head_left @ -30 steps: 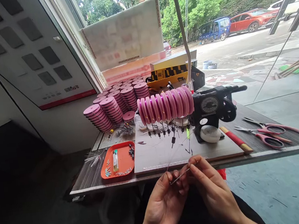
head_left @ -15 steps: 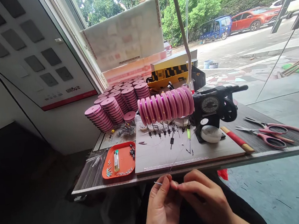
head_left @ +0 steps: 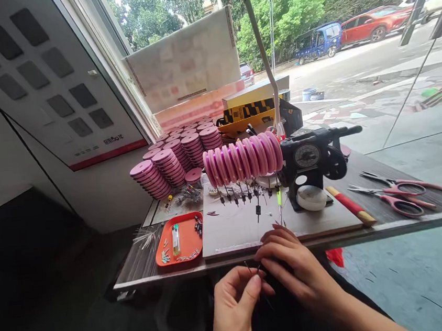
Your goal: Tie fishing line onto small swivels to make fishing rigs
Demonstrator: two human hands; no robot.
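My left hand (head_left: 237,303) is closed in a pinch below the table's front edge. Thin dark strands (head_left: 247,266) stick out above its thumb and fingertip. My right hand (head_left: 292,263) arches beside it, its fingertips close together where a fine line comes down; its thumb is mostly hidden. Above, a black float-like piece (head_left: 258,211) hangs from a row of pink grooved spools (head_left: 244,158). The spools sit on a black hand-cranked winder (head_left: 307,159) with a dial. Several more small black pieces hang under the row.
An orange tray (head_left: 163,261) with a small tube and tiny parts lies left of the pale board (head_left: 228,238). Stacks of pink spools (head_left: 149,178) stand behind. To the right are pink-handled scissors (head_left: 401,204), a red-wrapped stick (head_left: 345,202) and a white round dish (head_left: 311,198).
My right hand has risen and moved forward over the table edge, its fingers straighter. The pale thin rod at my left fingertips no longer shows; dark strands do. The view has shifted slightly.
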